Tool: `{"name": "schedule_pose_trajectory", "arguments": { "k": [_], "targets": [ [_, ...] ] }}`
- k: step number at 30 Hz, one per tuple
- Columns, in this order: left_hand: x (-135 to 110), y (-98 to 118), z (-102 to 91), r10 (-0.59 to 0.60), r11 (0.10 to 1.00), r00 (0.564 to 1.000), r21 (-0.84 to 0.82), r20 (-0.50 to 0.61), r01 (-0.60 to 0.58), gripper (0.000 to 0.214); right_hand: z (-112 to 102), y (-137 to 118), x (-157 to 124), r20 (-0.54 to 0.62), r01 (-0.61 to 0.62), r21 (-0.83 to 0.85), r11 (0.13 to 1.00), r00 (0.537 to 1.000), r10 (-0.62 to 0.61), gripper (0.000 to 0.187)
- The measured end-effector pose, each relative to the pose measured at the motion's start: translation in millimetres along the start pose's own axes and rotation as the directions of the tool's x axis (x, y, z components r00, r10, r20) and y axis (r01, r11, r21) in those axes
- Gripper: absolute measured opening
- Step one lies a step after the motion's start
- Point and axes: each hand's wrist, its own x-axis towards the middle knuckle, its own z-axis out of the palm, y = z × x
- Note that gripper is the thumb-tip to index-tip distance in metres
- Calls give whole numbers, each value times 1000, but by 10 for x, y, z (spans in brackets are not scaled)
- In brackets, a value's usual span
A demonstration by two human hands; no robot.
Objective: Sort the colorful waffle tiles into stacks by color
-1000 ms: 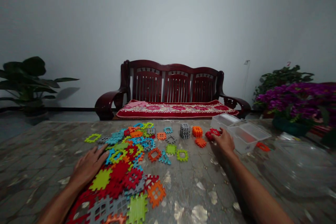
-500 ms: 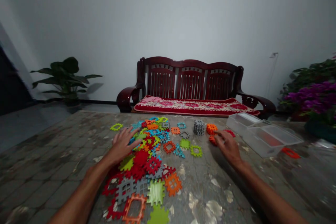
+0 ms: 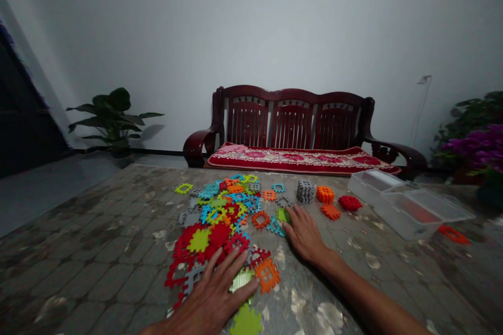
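A loose heap of flat plastic waffle-grid tiles in red, blue, green, orange and grey covers the middle of the mottled table. My left hand lies spread over the near edge of the heap, its fingers apart on the red and light green tiles. My right hand rests with its fingertips beside a green tile. Farther right stand a grey stack, an orange stack, a red cluster and a flat orange pile.
Two clear plastic boxes stand at the table's right side, with an orange tile beyond them. Behind the far edge are a dark red wooden bench, a leafy potted plant and purple flowers.
My right hand has moved left, away from the red tiles, which now sit alone on the table. My left hand has moved toward the near edge of the heap.
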Motion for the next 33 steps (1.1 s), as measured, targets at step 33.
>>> {"name": "schedule_pose_trajectory", "arguments": {
  "k": [33],
  "targets": [
    [809, -2520, -597, -841, 534, 524, -50, -132, 844, 91, 133, 48, 44, -40, 98, 106, 990, 995, -94, 57]
  ]
}}
